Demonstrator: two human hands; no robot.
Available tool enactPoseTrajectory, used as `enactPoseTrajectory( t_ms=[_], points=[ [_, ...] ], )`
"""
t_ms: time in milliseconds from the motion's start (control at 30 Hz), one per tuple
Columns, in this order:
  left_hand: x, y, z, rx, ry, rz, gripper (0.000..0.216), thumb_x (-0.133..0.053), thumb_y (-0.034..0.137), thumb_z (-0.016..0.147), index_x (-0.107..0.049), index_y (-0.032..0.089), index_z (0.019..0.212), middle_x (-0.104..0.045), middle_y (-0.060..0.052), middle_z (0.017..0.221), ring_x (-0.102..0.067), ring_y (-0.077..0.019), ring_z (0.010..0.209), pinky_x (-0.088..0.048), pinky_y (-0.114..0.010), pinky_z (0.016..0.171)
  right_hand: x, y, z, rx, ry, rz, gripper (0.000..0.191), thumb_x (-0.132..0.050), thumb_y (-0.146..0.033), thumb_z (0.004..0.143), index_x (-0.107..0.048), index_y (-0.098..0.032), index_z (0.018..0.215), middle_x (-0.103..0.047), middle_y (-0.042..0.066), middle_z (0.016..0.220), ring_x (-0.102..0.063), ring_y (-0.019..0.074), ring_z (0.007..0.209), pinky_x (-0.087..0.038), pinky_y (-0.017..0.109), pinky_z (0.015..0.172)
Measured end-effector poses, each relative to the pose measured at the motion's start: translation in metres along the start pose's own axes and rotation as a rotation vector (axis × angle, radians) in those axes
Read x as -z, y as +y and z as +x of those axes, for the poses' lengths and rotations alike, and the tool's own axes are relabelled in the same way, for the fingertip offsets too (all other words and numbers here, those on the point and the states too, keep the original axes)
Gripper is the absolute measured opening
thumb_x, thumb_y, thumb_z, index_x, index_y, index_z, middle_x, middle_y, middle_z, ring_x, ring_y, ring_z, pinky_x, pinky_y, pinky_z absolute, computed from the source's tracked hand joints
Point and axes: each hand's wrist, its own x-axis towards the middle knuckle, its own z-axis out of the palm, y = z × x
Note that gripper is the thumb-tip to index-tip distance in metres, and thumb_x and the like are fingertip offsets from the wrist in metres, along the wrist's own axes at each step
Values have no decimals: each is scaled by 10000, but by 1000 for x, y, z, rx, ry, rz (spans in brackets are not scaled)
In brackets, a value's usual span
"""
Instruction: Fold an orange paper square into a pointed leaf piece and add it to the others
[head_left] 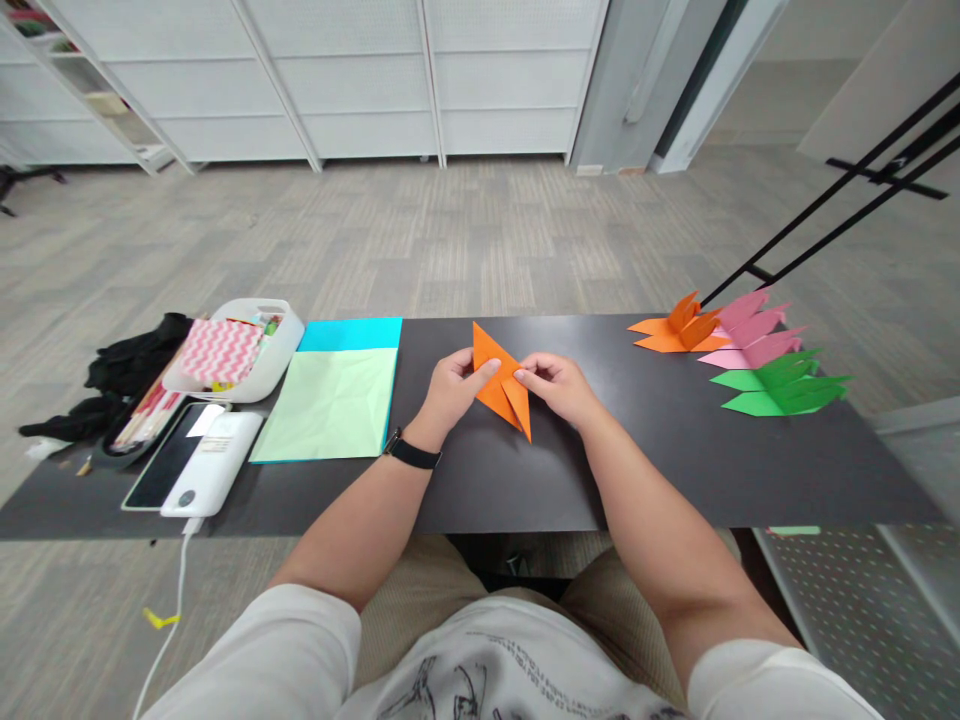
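Note:
An orange sheet of origami paper [496,352], folded into a pointed shape, is held over the middle of the dark table. My left hand [454,392] grips its left edge, the thumb lying on the paper's face. From the other side, my right hand [556,386] pinches the right edge between thumb and fingers. One point of the paper faces up and away, another down toward me, with a flap or slit near the lower point. The fingers behind the paper are partly hidden.
Folded paper pieces stand at the right: orange [679,328], pink [754,335] and green [784,385]. To the left lie light green and blue paper sheets [330,405], a white power bank [214,460] with a cable, a phone [166,465], a white basket [281,350] and black cloth [135,355].

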Motion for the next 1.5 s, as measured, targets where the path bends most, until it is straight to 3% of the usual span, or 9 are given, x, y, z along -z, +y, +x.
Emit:
enactPoseTrajectory(
  t_ms=[233, 367, 467, 600, 833, 967, 1133, 1333, 1500],
  points=[
    [4, -5, 11, 29, 89, -158, 457, -858, 588, 852, -730, 191, 1038, -811, -59, 1015, -756, -209, 936, -614, -339, 884, 9, -1, 2, -148, -216, 116, 471, -871, -562, 801, -712, -253, 1120, -759, -4, 909, -684, 176, 810, -550, 327, 810],
    [5, -7, 16, 14, 164, -194, 492, -865, 583, 842, -724, 199, 1116, -813, -78, 1122, -755, -243, 1079, -604, -393, 1012, 12, 1, 1, -206, -242, 69, 440, -864, -600, 782, -702, -235, 965, -686, -37, 744, -600, 142, 660, -482, 283, 658],
    [14, -12, 19, 41, 174, -126, 408, -818, 568, 880, -721, 207, 1044, -796, -54, 1039, -743, -218, 1005, -603, -382, 974, 19, 0, 1, -212, -236, 17, 446, -849, -622, 776, -699, -229, 925, -627, -54, 680, -535, 128, 604, -430, 274, 610],
    [34, -24, 23, 98, 210, 222, 358, -739, 556, 932, -701, 214, 831, -712, -23, 825, -678, -202, 837, -582, -370, 866, 34, 4, 1, -216, -200, -165, 415, -767, -628, 841, -744, -235, 973, -631, -39, 679, -525, 143, 599, -410, 286, 587],
    [39, -27, 14, -32, 206, 961, 106, -833, 295, 809, -767, 241, 872, -704, -113, 1160, -626, -370, 1147, -491, -574, 1058, 47, 13, 4, -142, 97, -644, 185, -701, -396, 935, -825, -272, 995, -794, 46, 878, -701, 241, 816, -516, 382, 787],
    [28, -8, 9, -232, 25, 928, 330, -741, 177, 883, -745, 249, 1205, -650, -127, 1394, -568, -347, 1343, -436, -532, 1180, 43, 13, 4, -110, 60, -744, 159, -678, -299, 955, -836, -287, 971, -824, 49, 955, -734, 265, 901, -531, 409, 856],
    [17, -2, 9, -305, -398, 860, 291, -820, 322, 901, -780, 273, 1185, -731, -70, 1312, -645, -304, 1239, -445, -488, 1144, 43, 18, 5, -22, 39, -810, 188, -663, -247, 977, -843, -298, 978, -823, 57, 1039, -725, 283, 986, -530, 441, 907],
    [14, -14, 10, -243, -407, 936, 148, -769, 354, 959, -833, 290, 1076, -764, -48, 1239, -664, -274, 1142, -442, -470, 1080, 35, 12, 1, 116, 101, -812, 155, -700, -320, 988, -846, -286, 1027, -766, 89, 1062, -681, 306, 1057, -504, 498, 996],
    [14, -14, 10, -233, -387, 935, 152, -708, 361, 995, -850, 308, 1010, -772, -39, 1174, -651, -265, 1107, -436, -465, 1066, 16, 6, -3, 254, -134, -748, 208, -853, -383, 898, -834, -331, 1098, -753, 60, 1160, -649, 299, 1140, -459, 496, 1037]
  ],
)
